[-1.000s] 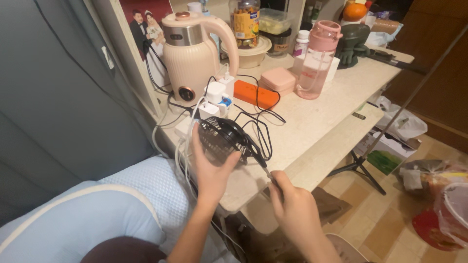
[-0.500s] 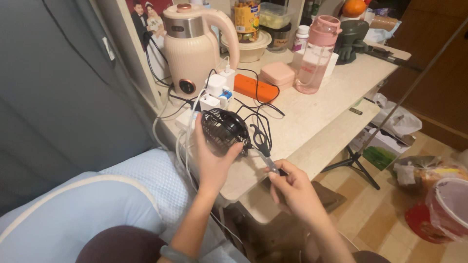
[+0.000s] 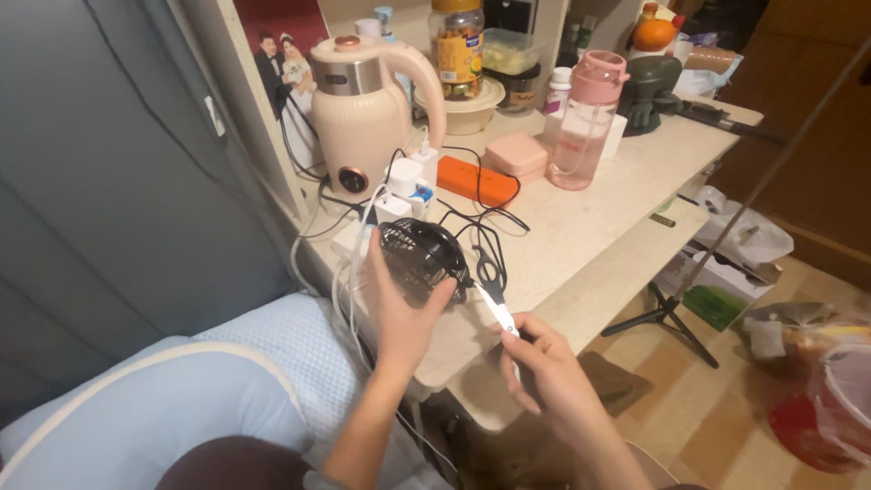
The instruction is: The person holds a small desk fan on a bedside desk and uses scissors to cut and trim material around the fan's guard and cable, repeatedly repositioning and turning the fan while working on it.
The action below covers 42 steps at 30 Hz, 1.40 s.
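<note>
Pale stone-look desk (image 3: 599,227) with a lower pull-out shelf (image 3: 590,299) at its front edge; wood floor to the right, grey curtain to the left, a light blue cushion (image 3: 181,399) below. On the floor: a black tripod (image 3: 667,313) and bags. One small black fan (image 3: 422,259) stands at the desk's near left corner, its round wire grille facing toward the camera and slightly right, disc upright. Left hand (image 3: 399,313) cups it from below and the side, fingers spread wide around the grille, thumb on the right rim. Right hand (image 3: 544,372) sits just off the desk edge, fingers pinched narrow on one white plug (image 3: 502,318) at the end of the fan's black cord (image 3: 485,254); the plug's long axis runs from the fingertips up-left toward the fan. Behind the fan: one white power strip (image 3: 399,186) with several white chargers, loose black and white cables. One cream kettle (image 3: 363,113) at back left, one orange flat box (image 3: 476,181), one pink case (image 3: 517,154), one pink bottle (image 3: 585,118) upright. One jar (image 3: 456,50) and food tubs along the back; their count is unclear.
</note>
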Motion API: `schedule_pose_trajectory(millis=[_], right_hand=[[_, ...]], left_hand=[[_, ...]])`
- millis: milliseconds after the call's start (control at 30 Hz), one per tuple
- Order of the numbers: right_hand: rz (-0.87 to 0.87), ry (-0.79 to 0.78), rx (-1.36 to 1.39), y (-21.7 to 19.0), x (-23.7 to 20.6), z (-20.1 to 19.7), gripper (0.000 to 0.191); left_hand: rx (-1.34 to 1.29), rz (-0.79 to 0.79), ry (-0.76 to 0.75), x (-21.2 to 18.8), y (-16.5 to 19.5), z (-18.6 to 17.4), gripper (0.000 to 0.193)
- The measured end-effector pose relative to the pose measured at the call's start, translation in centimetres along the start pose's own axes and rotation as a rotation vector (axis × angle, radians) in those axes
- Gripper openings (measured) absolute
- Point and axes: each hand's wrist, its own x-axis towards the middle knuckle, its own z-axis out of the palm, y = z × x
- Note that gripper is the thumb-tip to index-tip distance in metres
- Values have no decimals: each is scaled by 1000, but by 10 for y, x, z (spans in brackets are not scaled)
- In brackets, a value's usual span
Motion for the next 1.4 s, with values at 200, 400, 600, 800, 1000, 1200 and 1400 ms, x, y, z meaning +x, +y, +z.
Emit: schedule_pose_trajectory(millis=[200,400,600,800,1000,1200,1400], right_hand=[[15,-27,86,1,-4,0,19],[-749,470,-1126,4,-11,4,18],[-469,379,-689,0,-4,-10,17],[67,60,27,-3,6,-28,18],[-317,237,-466,-1,5,-13,16],[-664,470,-1030,2,-4,-1,15],[-2,148,-113,-1,8,-16,15]], left_hand=[[49,48,4,-1,3,3,110],[72,45,14,-2,4,4,110],[92,43,22,0,3,4,111],[3,56,-8,2,1,3,110],[114,59,35,3,-2,1,112],[68,63,26,3,-3,-1,112],[57,20,20,4,-1,-2,113]])
